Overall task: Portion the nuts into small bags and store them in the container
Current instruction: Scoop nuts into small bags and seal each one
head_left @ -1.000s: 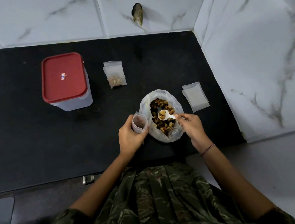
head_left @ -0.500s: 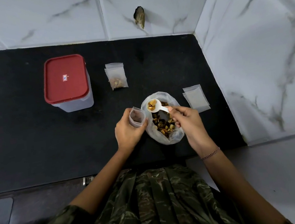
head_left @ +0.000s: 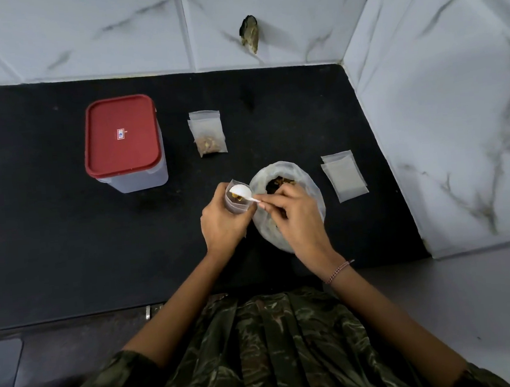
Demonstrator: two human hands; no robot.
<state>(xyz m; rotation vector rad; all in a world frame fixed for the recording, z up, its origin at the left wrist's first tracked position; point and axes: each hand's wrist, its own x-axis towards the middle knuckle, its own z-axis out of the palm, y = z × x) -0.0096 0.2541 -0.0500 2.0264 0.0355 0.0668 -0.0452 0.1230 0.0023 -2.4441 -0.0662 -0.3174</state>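
My left hand [head_left: 224, 223] holds a small clear bag [head_left: 237, 206] upright with its mouth open. My right hand [head_left: 292, 214] pinches the handle of a white plastic spoon [head_left: 242, 192], whose bowl is tipped over the small bag's mouth; a few nuts show under it. Just right of the small bag lies the large clear bag of mixed nuts [head_left: 289, 178], open, partly hidden by my right hand. A filled small bag [head_left: 208, 134] lies further back. The clear container with a red lid [head_left: 123, 143], closed, stands at the back left.
All of it rests on a black counter [head_left: 51, 236]. Flat empty small bags [head_left: 343, 175] are stacked at the right, close to the marble side wall [head_left: 444, 115]. A marble wall runs along the back. The counter's front edge is near my body.
My right hand carried the loaded spoon from over the large bag leftward to the small bag's mouth and tipped it there. My left hand kept hold of the small bag.
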